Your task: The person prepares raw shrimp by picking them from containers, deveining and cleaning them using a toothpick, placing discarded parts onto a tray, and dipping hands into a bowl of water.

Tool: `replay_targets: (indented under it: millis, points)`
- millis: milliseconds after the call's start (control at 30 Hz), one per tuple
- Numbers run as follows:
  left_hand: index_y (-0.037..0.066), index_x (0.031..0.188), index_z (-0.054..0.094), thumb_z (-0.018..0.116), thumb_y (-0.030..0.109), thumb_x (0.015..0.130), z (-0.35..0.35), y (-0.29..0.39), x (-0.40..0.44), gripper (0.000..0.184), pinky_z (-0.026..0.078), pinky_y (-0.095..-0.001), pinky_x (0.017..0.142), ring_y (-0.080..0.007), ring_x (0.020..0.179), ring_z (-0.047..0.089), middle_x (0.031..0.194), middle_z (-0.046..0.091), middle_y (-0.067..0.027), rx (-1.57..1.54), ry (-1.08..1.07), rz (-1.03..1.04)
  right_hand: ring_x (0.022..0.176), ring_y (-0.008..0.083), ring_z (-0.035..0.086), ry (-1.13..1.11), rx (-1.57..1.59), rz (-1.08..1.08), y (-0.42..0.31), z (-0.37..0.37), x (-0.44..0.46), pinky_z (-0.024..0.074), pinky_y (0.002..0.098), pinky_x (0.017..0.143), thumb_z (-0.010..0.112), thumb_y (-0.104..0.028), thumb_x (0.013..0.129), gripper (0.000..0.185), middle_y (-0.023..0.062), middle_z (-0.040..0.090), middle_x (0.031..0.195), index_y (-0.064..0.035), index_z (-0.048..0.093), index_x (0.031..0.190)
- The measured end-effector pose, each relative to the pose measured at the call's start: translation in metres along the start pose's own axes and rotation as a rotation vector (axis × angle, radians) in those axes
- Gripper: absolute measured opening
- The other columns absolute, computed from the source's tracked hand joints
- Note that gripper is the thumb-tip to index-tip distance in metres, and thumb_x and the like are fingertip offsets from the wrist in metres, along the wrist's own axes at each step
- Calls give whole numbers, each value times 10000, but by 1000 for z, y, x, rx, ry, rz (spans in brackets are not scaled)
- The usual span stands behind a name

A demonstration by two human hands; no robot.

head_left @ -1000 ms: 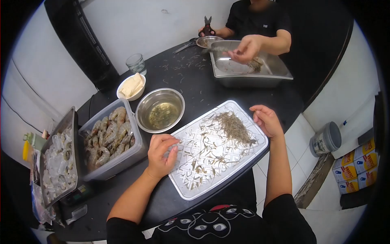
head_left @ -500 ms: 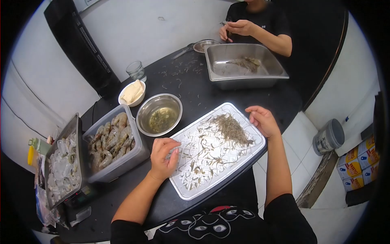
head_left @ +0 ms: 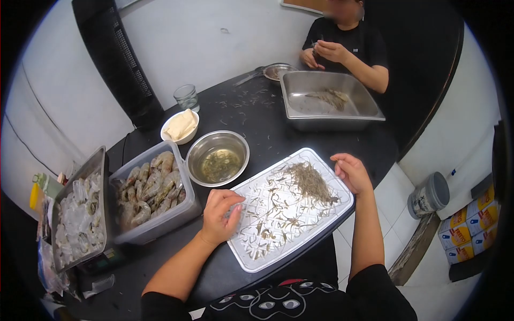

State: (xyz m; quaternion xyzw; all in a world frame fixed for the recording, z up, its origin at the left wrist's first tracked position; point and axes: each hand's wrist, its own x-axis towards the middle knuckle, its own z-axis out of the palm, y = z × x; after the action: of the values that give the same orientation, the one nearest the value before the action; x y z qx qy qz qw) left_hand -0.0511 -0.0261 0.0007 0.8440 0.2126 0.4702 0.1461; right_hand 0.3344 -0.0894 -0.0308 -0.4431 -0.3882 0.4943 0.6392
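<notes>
A white plastic tray (head_left: pixel 254 261) with a ridged bottom lies at the table's near edge. Thin dark strands, which look like shrimp feelers and bits of leg, are scattered over it, with a thick clump (head_left: pixel 310 182) toward the far right. My left hand (head_left: pixel 218 215) is at the tray's left edge, fingers bent and thumb apart, with nothing visible in it. Beside the right rim my right hand (head_left: pixel 352 174) has loosely curled fingers and also shows nothing held. Whether either hand touches the rim is hard to tell.
Left of the tray are a steel bowl (head_left: pixel 243 167) of murky liquid, a plastic tub of shrimp (head_left: pixel 152 184), and a metal pan of ice (head_left: pixel 80 219). Behind stand a white bowl (head_left: pixel 187 140) and a glass (head_left: pixel 186 96). Across the table, a person (head_left: pixel 348 53) works behind a steel pan (head_left: pixel 308 121).
The view has tilted up slightly, so the table things sit lower in the picture. Both my hands stay by the tray's sides, with little change in their fingers.
</notes>
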Motion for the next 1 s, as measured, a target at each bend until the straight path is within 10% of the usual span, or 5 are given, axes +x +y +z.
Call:
replay_targets:
  millis: [1000]
  points:
    - [54, 905, 652, 666, 0, 706, 3, -13, -7, 206, 445, -373, 752, -274, 823, 563, 890, 601, -97, -21, -2, 57, 592, 48, 423, 50, -206, -62, -5, 4, -4, 333, 177, 548, 515, -65, 890, 232, -9, 523, 692, 36, 608, 1077]
